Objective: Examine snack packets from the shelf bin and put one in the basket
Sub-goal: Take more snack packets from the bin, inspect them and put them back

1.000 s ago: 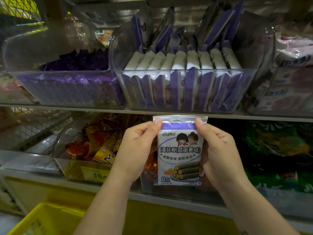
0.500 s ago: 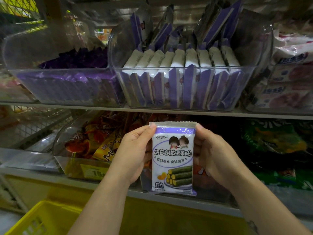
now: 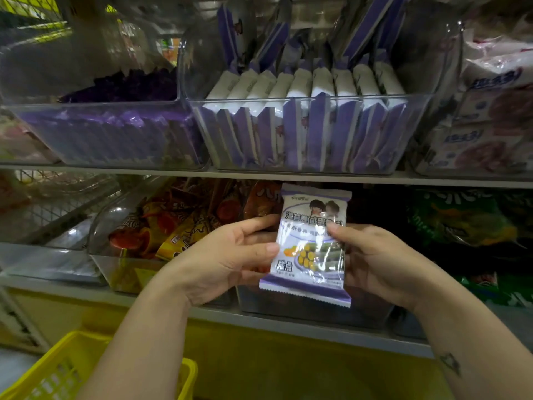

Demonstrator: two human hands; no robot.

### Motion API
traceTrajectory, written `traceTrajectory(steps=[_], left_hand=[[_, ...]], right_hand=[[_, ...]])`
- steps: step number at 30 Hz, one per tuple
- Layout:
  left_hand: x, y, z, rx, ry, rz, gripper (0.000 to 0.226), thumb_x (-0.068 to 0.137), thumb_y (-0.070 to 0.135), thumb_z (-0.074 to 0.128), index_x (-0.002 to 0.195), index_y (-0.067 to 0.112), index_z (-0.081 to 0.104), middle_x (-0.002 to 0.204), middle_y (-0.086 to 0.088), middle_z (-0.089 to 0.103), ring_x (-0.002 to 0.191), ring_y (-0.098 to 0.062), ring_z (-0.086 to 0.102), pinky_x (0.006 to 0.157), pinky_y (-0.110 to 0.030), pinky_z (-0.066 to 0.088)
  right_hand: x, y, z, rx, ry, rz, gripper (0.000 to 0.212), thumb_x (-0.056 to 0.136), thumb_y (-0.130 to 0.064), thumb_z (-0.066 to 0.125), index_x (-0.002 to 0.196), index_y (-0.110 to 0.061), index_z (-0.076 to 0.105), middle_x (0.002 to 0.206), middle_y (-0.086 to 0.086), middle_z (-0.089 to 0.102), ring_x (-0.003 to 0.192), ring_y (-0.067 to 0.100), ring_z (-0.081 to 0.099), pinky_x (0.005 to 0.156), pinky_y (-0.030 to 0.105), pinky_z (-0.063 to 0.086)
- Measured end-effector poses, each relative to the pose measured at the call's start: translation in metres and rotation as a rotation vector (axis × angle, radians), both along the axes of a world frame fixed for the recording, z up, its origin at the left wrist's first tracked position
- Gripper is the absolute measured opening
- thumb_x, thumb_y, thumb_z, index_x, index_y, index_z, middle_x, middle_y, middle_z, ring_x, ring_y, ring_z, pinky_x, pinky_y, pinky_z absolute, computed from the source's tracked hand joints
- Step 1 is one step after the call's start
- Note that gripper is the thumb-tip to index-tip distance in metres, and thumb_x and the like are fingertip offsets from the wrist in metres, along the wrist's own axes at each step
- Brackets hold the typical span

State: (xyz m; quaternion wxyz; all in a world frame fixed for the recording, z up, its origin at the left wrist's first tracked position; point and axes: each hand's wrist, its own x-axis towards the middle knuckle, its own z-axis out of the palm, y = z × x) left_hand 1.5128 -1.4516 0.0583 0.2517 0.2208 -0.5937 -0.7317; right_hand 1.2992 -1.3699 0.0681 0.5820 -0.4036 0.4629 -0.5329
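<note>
Both hands, left [image 3: 225,256] and right [image 3: 375,261], pinch the purple-white snack packet [image 3: 310,246]; glare blurs its print, and its back is hidden.

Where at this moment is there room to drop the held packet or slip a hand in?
Free: the yellow basket, below the left hand, nothing showing inside. Crowded: the clear bin above the snack packet, its front row packed upright; the orange-snack bin behind that hand is heaped.
</note>
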Motion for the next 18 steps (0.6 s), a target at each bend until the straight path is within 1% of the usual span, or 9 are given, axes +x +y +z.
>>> traceTrajectory(steps=[1, 3, 5, 7, 10, 13, 15, 17, 18], left_hand=[[0.002, -0.001, -0.001, -0.010, -0.019, -0.010, 0.066, 0.073, 0.019, 0.079, 0.133, 0.022, 0.051, 0.125, -0.007, 0.067, 0.106, -0.024, 0.069, 0.073, -0.030, 0.059], [0.005, -0.002, -0.002, -0.034, -0.060, -0.029, 0.065, 0.074, 0.020, 0.081, 0.132, 0.023, 0.051, 0.125, -0.005, 0.068, 0.104, -0.024, 0.069, 0.075, -0.030, 0.060], [0.005, -0.001, -0.003, -0.044, -0.081, -0.042, 0.066, 0.072, 0.022, 0.084, 0.130, 0.023, 0.053, 0.123, -0.005, 0.069, 0.099, -0.022, 0.071, 0.073, -0.029, 0.060], [0.006, -0.001, -0.003, -0.042, -0.075, -0.056, 0.069, 0.068, 0.025, 0.088, 0.129, 0.023, 0.055, 0.121, -0.008, 0.070, 0.094, -0.021, 0.073, 0.071, -0.027, 0.059], [0.006, -0.001, -0.002, -0.059, -0.063, -0.045, 0.063, 0.071, 0.022, 0.085, 0.127, 0.021, 0.058, 0.117, -0.010, 0.071, 0.090, -0.020, 0.074, 0.070, -0.026, 0.058], [0.003, 0.003, -0.001, -0.085, -0.076, -0.013, 0.057, 0.074, 0.019, 0.083, 0.125, 0.020, 0.059, 0.115, -0.010, 0.072, 0.089, -0.020, 0.074, 0.069, -0.025, 0.058], [0.003, 0.005, 0.003, -0.191, -0.135, 0.061, 0.051, 0.077, 0.017, 0.077, 0.124, 0.024, 0.059, 0.114, -0.003, 0.073, 0.094, -0.019, 0.073, 0.073, -0.030, 0.060], [0.006, 0.007, 0.007, -0.423, -0.234, 0.239, 0.037, 0.085, 0.015, 0.070, 0.117, 0.033, 0.065, 0.112, 0.009, 0.073, 0.103, -0.014, 0.069, 0.085, -0.036, 0.059], [0.007, 0.009, 0.011, -0.524, -0.263, 0.319, 0.033, 0.088, 0.015, 0.068, 0.111, 0.039, 0.069, 0.111, 0.012, 0.073, 0.105, -0.012, 0.068, 0.087, -0.036, 0.058]], right_hand=[[-0.001, 0.000, 0.001, 0.001, -0.020, -0.023, 0.034, 0.079, -0.025, 0.060, 0.100, 0.000, 0.070, 0.097, 0.022, 0.073, 0.077, 0.026, 0.074, 0.059, 0.034, 0.060], [-0.002, 0.000, 0.001, 0.003, -0.050, -0.052, 0.029, 0.084, -0.022, 0.058, 0.098, -0.001, 0.070, 0.095, 0.022, 0.073, 0.075, 0.027, 0.074, 0.058, 0.035, 0.060], [-0.001, -0.001, 0.000, 0.010, -0.066, -0.065, 0.025, 0.089, -0.019, 0.055, 0.097, 0.000, 0.070, 0.093, 0.022, 0.074, 0.075, 0.027, 0.074, 0.057, 0.035, 0.060], [0.000, 0.000, 0.001, 0.006, -0.092, -0.087, 0.022, 0.093, -0.016, 0.052, 0.095, 0.000, 0.068, 0.087, 0.022, 0.074, 0.070, 0.027, 0.074, 0.054, 0.034, 0.060], [0.000, -0.001, 0.002, -0.005, -0.145, -0.133, 0.017, 0.097, -0.011, 0.048, 0.100, -0.003, 0.063, 0.077, 0.020, 0.074, 0.061, 0.026, 0.073, 0.045, 0.031, 0.056], [0.000, 0.001, 0.002, -0.006, -0.121, -0.120, 0.017, 0.094, -0.014, 0.053, 0.098, -0.003, 0.065, 0.077, 0.018, 0.074, 0.061, 0.024, 0.073, 0.045, 0.028, 0.055], [0.000, 0.003, 0.004, -0.005, -0.080, -0.079, 0.024, 0.085, -0.019, 0.060, 0.099, 0.000, 0.066, 0.082, 0.018, 0.075, 0.063, 0.022, 0.073, 0.047, 0.027, 0.055], [-0.002, 0.005, 0.005, -0.015, -0.039, -0.042, 0.038, 0.076, -0.020, 0.063, 0.108, 0.001, 0.063, 0.092, 0.020, 0.074, 0.070, 0.025, 0.074, 0.053, 0.029, 0.057], [-0.002, 0.006, 0.005, -0.028, -0.011, -0.020, 0.042, 0.076, -0.020, 0.064, 0.112, 0.000, 0.061, 0.096, 0.021, 0.074, 0.075, 0.027, 0.074, 0.056, 0.031, 0.058]])
